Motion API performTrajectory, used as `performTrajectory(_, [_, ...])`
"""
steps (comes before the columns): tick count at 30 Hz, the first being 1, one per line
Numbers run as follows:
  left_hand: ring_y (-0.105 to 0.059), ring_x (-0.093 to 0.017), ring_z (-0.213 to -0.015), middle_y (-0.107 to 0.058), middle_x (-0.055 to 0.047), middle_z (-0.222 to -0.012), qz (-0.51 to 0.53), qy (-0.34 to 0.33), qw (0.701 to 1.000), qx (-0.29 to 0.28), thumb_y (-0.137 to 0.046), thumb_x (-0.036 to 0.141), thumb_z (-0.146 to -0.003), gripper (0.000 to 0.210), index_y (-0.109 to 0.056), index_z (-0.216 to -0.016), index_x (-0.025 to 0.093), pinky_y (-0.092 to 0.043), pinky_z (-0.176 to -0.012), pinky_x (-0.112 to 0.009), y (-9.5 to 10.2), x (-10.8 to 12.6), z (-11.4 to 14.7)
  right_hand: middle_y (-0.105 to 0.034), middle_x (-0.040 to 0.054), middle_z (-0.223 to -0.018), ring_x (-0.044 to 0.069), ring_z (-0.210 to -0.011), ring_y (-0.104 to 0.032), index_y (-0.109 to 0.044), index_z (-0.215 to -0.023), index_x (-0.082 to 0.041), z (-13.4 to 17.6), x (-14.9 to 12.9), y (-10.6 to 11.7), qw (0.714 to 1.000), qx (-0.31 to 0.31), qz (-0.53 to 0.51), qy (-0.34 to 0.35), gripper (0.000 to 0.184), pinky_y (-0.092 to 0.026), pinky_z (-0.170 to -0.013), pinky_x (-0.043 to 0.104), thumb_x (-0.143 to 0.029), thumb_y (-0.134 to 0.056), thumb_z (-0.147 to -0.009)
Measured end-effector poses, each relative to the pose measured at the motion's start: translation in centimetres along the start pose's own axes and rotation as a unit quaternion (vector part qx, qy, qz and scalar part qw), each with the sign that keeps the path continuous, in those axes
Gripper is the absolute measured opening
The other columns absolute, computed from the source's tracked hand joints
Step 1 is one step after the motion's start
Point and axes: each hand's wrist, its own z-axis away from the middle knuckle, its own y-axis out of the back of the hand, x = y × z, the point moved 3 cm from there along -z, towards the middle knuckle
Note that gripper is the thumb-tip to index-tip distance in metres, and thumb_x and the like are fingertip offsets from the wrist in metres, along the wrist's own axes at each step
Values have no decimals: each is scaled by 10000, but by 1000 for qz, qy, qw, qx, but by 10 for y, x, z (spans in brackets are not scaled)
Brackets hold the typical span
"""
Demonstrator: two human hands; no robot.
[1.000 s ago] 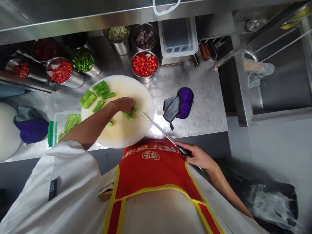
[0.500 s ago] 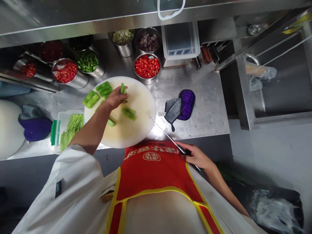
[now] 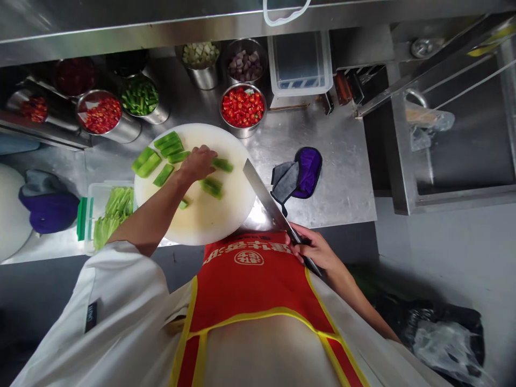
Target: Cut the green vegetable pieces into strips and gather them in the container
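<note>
My left hand (image 3: 200,163) is over the round white cutting board (image 3: 209,217), its fingers bent down onto a green pepper piece (image 3: 223,165) that sticks out to the right of them. The fingertips are partly hidden. More green pepper pieces (image 3: 168,144) lie to the left, and a small stack (image 3: 212,186) rests just below the hand. Near the apron, my right hand (image 3: 312,249) is wrapped round the black handle of a long kitchen knife (image 3: 264,196). Its broad blade points up and left, with the tip by the board's right edge.
A clear tub of green strips (image 3: 113,215) stands left of the board. Behind are metal pots of chopped red chilli (image 3: 243,107) and cut green vegetable (image 3: 140,98). A purple-grey cloth (image 3: 308,172) lies to the right. A steel shelf edge (image 3: 133,45) crosses above.
My left hand has lowered the upright green pepper piece onto the board, where it now lies flat. The knife has turned, showing the flat of its blade, and its tip is higher.
</note>
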Motion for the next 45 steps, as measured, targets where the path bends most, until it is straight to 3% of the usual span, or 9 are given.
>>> performTrajectory(4, [-607, -297, -1184, -586, -136, -1335, -1, 36, 999, -4, -704, 303, -890, 386, -636, -1256, 202, -490, -1000, -381, 0, 0, 1, -628, 3, -975, 86, -583, -540, -524, -1510, -303, -10, -9, -19, 999, 24, -13, 30, 760, -476, -454, 220, -164, -662, -776])
performTrajectory(11, [-640, -307, -1104, -633, -164, -1254, 15, 88, 996, 24, -657, 288, -907, 278, -648, -1162, 176, -497, -959, -381, -5, 5, 5, -623, 4, -1040, 78, -558, -543, -489, -1518, -310, -49, -5, -77, 997, 67, -3, 31, 736, -510, -469, 238, -225, -649, -804])
performTrajectory(16, [-634, -306, -1093, -630, -174, -1260, 19, 68, 997, 35, -609, 214, -897, 313, -638, -1196, 128, -487, -980, -392, -6, 8, 7, -651, 13, -1057, 62, -523, -534, -474, -1536, -274, -75, 2, -120, 992, 107, 35, 55, 749, -507, -467, 224, -226, -612, -802])
performTrajectory(20, [-621, -329, -1123, -624, -185, -1265, -14, 45, 998, 34, -557, 157, -880, 309, -659, -1170, 116, -463, -1027, -425, -7, 11, 6, -665, 23, -1072, 68, -528, -552, -483, -1535, -250, -86, 7, -140, 988, 134, 44, 67, 772, -503, -464, 226, -212, -597, -773])
performTrajectory(24, [-600, -331, -1172, -622, -194, -1277, -36, 6, 999, 27, -510, 117, -881, 343, -666, -1186, 99, -455, -1049, -422, -6, 9, 0, -674, 16, -1062, 61, -481, -540, -486, -1534, -252, -89, 8, -145, 981, 170, 51, 73, 799, -502, -455, 237, -195, -586, -744])
performTrajectory(29, [-600, -297, -1190, -618, -164, -1287, -55, -47, 997, -15, -521, 150, -897, 364, -659, -1234, 130, -466, -1033, -363, 0, 3, -10, -687, 13, -1054, 63, -486, -551, -497, -1525, -236, -92, 8, -148, 983, 156, 37, 85, 821, -508, -462, 230, -190, -573, -709])
performTrajectory(34, [-579, -309, -1232, -573, -177, -1339, -51, -36, 997, -36, -575, 195, -881, 429, -615, -1305, 136, -471, -1038, -367, 1, 2, -9, -690, 12, -1042, 58, -475, -543, -496, -1528, -227, -93, 5, -146, 986, 144, 38, 77, 839, -497, -461, 225, -167, -584, -696])
performTrajectory(39, [-585, -314, -1218, -591, -191, -1314, -74, -34, 997, -13, -468, 79, -855, 469, -610, -1301, 118, -480, -1020, -398, -2, 7, 0, -677, 11, -1054, 60, -491, -552, -484, -1535, -224, -87, -1, -125, 990, 119, 21, 73, 829, -495, -464, 228, -191, -588, -712])
performTrajectory(45, [-595, -340, -1203, -625, -200, -1259, -77, -7, 997, 9, -482, 111, -861, 402, -655, -1223, 129, -491, -988, -410, -4, 9, 6, -668, 2, -1043, 56, -488, -543, -508, -1515, -233, -84, -5, -98, 995, 52, 58, 59, 780, -480, -462, 221, -189, -591, -741])
